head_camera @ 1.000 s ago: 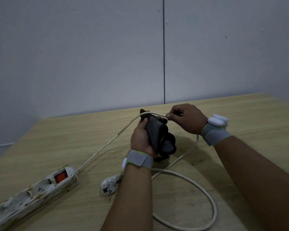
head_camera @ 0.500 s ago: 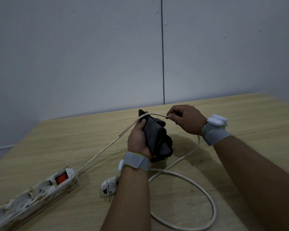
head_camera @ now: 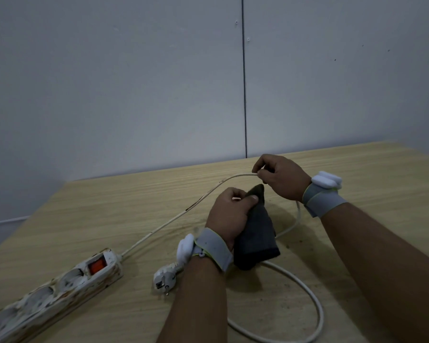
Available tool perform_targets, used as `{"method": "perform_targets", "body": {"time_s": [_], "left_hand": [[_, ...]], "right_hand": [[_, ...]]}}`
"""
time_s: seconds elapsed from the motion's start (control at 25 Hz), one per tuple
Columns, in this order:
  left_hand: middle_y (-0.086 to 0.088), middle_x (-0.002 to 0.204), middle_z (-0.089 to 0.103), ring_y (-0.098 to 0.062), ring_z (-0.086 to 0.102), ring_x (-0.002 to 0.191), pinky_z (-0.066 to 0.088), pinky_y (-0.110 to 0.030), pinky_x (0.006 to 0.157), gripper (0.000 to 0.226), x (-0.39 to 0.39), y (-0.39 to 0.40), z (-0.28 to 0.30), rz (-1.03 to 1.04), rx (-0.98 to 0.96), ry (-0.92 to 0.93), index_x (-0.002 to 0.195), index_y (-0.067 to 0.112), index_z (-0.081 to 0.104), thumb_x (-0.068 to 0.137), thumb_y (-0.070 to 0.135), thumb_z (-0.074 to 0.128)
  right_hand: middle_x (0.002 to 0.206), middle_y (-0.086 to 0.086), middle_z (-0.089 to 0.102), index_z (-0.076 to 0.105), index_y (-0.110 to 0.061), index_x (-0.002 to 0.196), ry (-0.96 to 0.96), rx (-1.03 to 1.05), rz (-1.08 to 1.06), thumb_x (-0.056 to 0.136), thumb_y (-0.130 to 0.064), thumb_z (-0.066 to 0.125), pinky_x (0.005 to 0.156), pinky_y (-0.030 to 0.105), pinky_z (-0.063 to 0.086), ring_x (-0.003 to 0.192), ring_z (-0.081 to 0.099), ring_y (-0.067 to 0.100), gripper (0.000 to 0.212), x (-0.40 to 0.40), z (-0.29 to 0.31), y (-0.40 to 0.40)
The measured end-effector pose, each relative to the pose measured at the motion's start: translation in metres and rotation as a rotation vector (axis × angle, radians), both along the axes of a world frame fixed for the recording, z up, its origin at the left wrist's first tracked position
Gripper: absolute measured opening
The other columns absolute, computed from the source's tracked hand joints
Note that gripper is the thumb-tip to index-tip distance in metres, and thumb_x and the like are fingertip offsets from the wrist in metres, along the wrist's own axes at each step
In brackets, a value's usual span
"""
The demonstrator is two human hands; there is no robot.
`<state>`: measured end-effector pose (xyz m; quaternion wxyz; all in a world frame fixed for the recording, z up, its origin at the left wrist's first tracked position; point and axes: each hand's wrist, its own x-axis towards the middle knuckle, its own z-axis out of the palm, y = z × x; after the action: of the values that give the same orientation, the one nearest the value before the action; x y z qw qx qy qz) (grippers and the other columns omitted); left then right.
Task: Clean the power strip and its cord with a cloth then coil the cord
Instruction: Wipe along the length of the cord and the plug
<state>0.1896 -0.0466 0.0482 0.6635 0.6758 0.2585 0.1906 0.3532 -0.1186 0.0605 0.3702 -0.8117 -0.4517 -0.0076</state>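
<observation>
My left grip (head_camera: pixel 229 214), clutching the dark grey folded cloth (head_camera: pixel 256 237), has slid off the thin white cord (head_camera: pixel 159 229); my right grip (head_camera: pixel 279 179) at one o'clock pinches it, ready for another wipe.

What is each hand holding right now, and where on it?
The right hand pinches the cord at its raised bend. The left hand grips the dark cloth near its top end.

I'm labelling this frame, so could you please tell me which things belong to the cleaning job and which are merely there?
Job:
- power strip
- cord
- plug
- dark cloth

Merely there:
- wooden table
- wrist bands
</observation>
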Motion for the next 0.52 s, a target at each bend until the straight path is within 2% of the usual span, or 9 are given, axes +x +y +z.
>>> {"method": "perform_targets", "body": {"time_s": [0.04, 0.08, 0.12, 0.16, 0.2, 0.28, 0.4, 0.52], "left_hand": [[-0.018, 0.088, 0.070, -0.032, 0.067, 0.080, 0.055, -0.051, 0.077, 0.012, -0.003, 0.002, 0.005, 0.009, 0.117, -0.029, 0.081, 0.022, 0.058, 0.085, 0.017, 0.067], [-0.008, 0.081, 0.070, -0.019, 0.068, 0.076, 0.056, -0.039, 0.071, 0.014, -0.006, 0.006, 0.011, 0.054, 0.241, -0.074, 0.080, 0.025, 0.058, 0.084, 0.016, 0.068], [0.004, 0.076, 0.068, -0.002, 0.064, 0.069, 0.053, -0.026, 0.065, 0.015, -0.009, 0.013, 0.020, 0.130, 0.389, -0.103, 0.080, 0.028, 0.059, 0.082, 0.017, 0.068], [0.012, 0.074, 0.065, 0.007, 0.059, 0.066, 0.046, -0.011, 0.058, 0.015, -0.012, 0.020, 0.029, 0.215, 0.539, -0.102, 0.080, 0.031, 0.059, 0.082, 0.019, 0.068], [0.016, 0.074, 0.062, 0.011, 0.057, 0.068, 0.039, -0.005, 0.053, 0.013, -0.015, 0.027, 0.038, 0.283, 0.647, -0.094, 0.081, 0.033, 0.060, 0.081, 0.023, 0.068], [0.016, 0.083, 0.062, 0.005, 0.057, 0.074, 0.036, -0.006, 0.057, 0.010, -0.017, 0.040, 0.050, 0.317, 0.755, -0.074, 0.088, 0.036, 0.062, 0.084, 0.028, 0.065], [0.002, 0.103, 0.063, -0.010, 0.053, 0.089, 0.036, -0.020, 0.076, 0.015, -0.011, 0.051, 0.047, 0.262, 0.871, 0.038, 0.103, 0.028, 0.067, 0.092, 0.030, 0.057], [-0.001, 0.111, 0.064, -0.018, 0.056, 0.103, 0.032, -0.020, 0.083, 0.024, -0.001, 0.052, 0.041, 0.181, 0.907, 0.100, 0.111, 0.022, 0.068, 0.097, 0.028, 0.049]], "right_hand": [[0.068, -0.006, 0.062, 0.060, -0.033, 0.083, -0.004, -0.005, 0.009, 0.087, -0.022, 0.054, 0.058, 0.027, 0.039, 0.066, 0.056, 0.014, 0.013, 0.000, 0.000, 0.000], [0.068, -0.005, 0.061, 0.061, -0.034, 0.083, -0.012, -0.007, 0.017, 0.087, -0.023, 0.054, 0.059, 0.027, 0.039, 0.065, 0.055, 0.014, 0.013, -0.001, 0.000, 0.000], [0.068, -0.005, 0.061, 0.061, -0.034, 0.083, -0.021, -0.003, 0.023, 0.088, -0.023, 0.055, 0.059, 0.027, 0.039, 0.064, 0.054, 0.012, 0.013, -0.002, 0.001, 0.000], [0.069, -0.005, 0.062, 0.062, -0.034, 0.082, -0.032, 0.005, 0.024, 0.088, -0.024, 0.055, 0.058, 0.026, 0.038, 0.063, 0.053, 0.010, 0.013, -0.003, 0.001, 0.001], [0.070, -0.005, 0.062, 0.063, -0.033, 0.082, -0.045, 0.014, 0.022, 0.088, -0.025, 0.056, 0.057, 0.025, 0.038, 0.063, 0.052, 0.008, 0.013, -0.003, 0.003, 0.000], [0.069, -0.006, 0.061, 0.064, -0.032, 0.081, -0.057, 0.026, 0.023, 0.089, -0.027, 0.056, 0.055, 0.022, 0.037, 0.061, 0.052, 0.007, 0.013, -0.004, 0.006, 0.001], [0.058, -0.010, 0.054, 0.065, -0.030, 0.077, -0.066, 0.006, 0.041, 0.090, -0.029, 0.056, 0.047, 0.014, 0.030, 0.052, 0.049, 0.002, 0.016, -0.008, 0.011, 0.000], [0.055, -0.010, 0.052, 0.066, -0.026, 0.078, -0.083, 0.007, 0.061, 0.091, -0.030, 0.056, 0.045, 0.012, 0.032, 0.050, 0.048, -0.001, 0.017, -0.013, 0.014, 0.001]]}}
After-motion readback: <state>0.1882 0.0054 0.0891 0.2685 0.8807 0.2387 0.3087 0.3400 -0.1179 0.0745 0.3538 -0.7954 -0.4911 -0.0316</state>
